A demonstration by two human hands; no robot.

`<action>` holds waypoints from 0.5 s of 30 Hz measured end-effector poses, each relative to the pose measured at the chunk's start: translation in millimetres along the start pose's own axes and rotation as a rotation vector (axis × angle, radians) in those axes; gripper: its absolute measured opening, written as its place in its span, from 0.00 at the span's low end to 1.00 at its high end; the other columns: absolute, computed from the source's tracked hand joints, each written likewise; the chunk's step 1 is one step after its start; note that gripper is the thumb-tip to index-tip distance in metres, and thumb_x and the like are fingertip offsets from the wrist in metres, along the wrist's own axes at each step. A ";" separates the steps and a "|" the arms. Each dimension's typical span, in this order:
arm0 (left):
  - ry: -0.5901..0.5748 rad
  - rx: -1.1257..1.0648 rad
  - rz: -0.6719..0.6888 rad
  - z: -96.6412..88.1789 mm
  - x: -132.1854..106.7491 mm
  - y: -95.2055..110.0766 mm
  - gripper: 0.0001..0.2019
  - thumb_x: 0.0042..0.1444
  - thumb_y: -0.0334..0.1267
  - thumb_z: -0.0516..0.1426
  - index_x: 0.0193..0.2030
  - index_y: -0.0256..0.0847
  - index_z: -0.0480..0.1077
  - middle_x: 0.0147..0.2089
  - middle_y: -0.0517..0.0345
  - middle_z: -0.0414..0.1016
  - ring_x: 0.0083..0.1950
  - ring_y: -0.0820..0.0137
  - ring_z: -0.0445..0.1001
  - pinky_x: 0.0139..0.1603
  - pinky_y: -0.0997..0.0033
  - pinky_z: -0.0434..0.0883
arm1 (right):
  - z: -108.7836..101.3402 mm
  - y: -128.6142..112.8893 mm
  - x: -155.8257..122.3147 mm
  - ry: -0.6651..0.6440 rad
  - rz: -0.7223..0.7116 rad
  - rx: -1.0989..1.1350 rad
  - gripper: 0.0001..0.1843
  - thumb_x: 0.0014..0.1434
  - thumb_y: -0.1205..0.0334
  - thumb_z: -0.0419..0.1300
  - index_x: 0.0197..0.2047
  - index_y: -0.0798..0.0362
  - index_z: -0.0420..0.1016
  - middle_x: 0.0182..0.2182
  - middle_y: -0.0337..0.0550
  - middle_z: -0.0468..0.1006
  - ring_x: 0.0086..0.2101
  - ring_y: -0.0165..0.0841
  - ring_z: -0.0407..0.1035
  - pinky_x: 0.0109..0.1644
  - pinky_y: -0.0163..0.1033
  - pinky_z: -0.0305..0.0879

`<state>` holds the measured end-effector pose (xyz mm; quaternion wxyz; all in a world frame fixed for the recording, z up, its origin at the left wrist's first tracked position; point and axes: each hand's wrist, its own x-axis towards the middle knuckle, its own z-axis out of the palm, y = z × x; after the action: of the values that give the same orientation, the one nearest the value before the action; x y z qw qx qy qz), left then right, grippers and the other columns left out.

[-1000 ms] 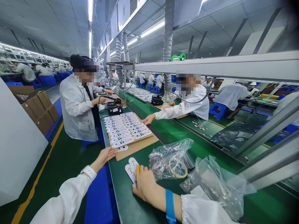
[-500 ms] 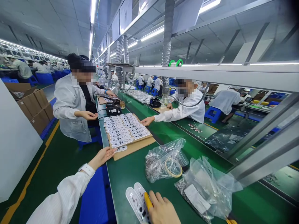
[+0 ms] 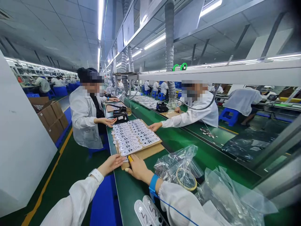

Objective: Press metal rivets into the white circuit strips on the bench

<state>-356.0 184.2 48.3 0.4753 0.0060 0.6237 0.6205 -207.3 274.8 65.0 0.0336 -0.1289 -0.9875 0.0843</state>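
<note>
Head camera: closest to me, two long white boards (image 3: 148, 211) lie side by side on a green workbench (image 3: 128, 190), with a clear plastic bag (image 3: 235, 201) off to the right. Beyond them I see the right hand (image 3: 139, 169), a yellow cover (image 3: 130, 158) on one finger and a blue strap (image 3: 154, 185) at the wrist, at the near edge of stacked cardboard (image 3: 150, 152); whether it grips, I cannot tell. The left hand (image 3: 113, 164), palm up, fingers extended close together, is at the near-left corner; I cannot tell if it pinches the edge. Rows of white circuit boards (image 3: 135, 136) cover the cardboard. One co-worker's hand (image 3: 155, 126) is at its far-right edge, another's hand (image 3: 109, 121) near its far-left side, just beside a black device (image 3: 120, 117).
</note>
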 end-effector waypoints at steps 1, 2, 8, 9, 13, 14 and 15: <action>-0.001 0.008 0.005 -0.1 1.4 -0.4 0.13 0.63 0.40 0.56 0.50 0.35 0.67 0.47 0.52 0.71 0.42 0.68 0.74 0.40 0.65 0.74 | 3.0 -1.6 -2.7 0.004 0.003 -0.008 0.29 0.61 0.51 0.58 0.58 0.63 0.64 0.59 0.58 0.64 0.59 0.44 0.57 0.61 0.49 0.55; -0.003 0.016 0.010 -0.2 3.1 -1.0 0.12 0.63 0.40 0.56 0.50 0.35 0.67 0.47 0.52 0.71 0.41 0.68 0.74 0.40 0.65 0.74 | 5.0 -3.1 -5.9 0.004 0.009 -0.019 0.27 0.61 0.53 0.59 0.57 0.63 0.64 0.58 0.57 0.65 0.58 0.44 0.58 0.60 0.50 0.56; -0.006 0.053 0.061 2.7 12.9 -0.3 0.12 0.63 0.40 0.56 0.49 0.35 0.68 0.46 0.53 0.72 0.40 0.69 0.74 0.39 0.66 0.74 | 5.8 -9.6 -24.7 -0.051 0.093 -0.078 0.11 0.63 0.66 0.55 0.48 0.58 0.71 0.47 0.48 0.72 0.48 0.39 0.67 0.49 0.46 0.65; -0.007 0.060 0.072 3.0 13.9 0.9 0.12 0.63 0.40 0.56 0.49 0.35 0.68 0.45 0.53 0.72 0.40 0.70 0.74 0.38 0.66 0.74 | 4.0 -10.7 -28.6 -0.063 0.111 -0.075 0.11 0.61 0.67 0.56 0.48 0.59 0.71 0.47 0.50 0.72 0.47 0.40 0.67 0.48 0.45 0.66; -0.013 0.099 0.099 1.1 15.4 2.7 0.12 0.63 0.41 0.56 0.47 0.35 0.68 0.43 0.54 0.72 0.38 0.70 0.74 0.37 0.67 0.74 | -6.1 -14.6 -50.3 -0.113 0.218 -0.052 0.19 0.53 0.68 0.60 0.49 0.62 0.70 0.46 0.57 0.73 0.46 0.43 0.68 0.47 0.43 0.67; -0.015 0.109 0.104 0.2 15.1 1.2 0.12 0.63 0.41 0.56 0.48 0.35 0.68 0.43 0.53 0.72 0.38 0.70 0.74 0.37 0.67 0.74 | -8.5 -15.1 -56.4 -0.129 0.245 -0.048 0.19 0.53 0.69 0.60 0.49 0.63 0.70 0.46 0.58 0.73 0.46 0.44 0.69 0.48 0.43 0.67; -0.017 0.117 0.111 -0.6 14.5 -1.2 0.12 0.63 0.41 0.56 0.48 0.35 0.68 0.44 0.53 0.72 0.39 0.70 0.74 0.38 0.66 0.74 | -10.8 -15.3 -62.2 -0.148 0.269 -0.045 0.20 0.52 0.69 0.60 0.50 0.63 0.70 0.46 0.59 0.73 0.47 0.45 0.69 0.48 0.43 0.67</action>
<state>-363.7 192.2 38.7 0.4442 0.0739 0.6536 0.6084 -150.1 245.7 75.5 -0.0539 -0.2542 -0.9627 0.0752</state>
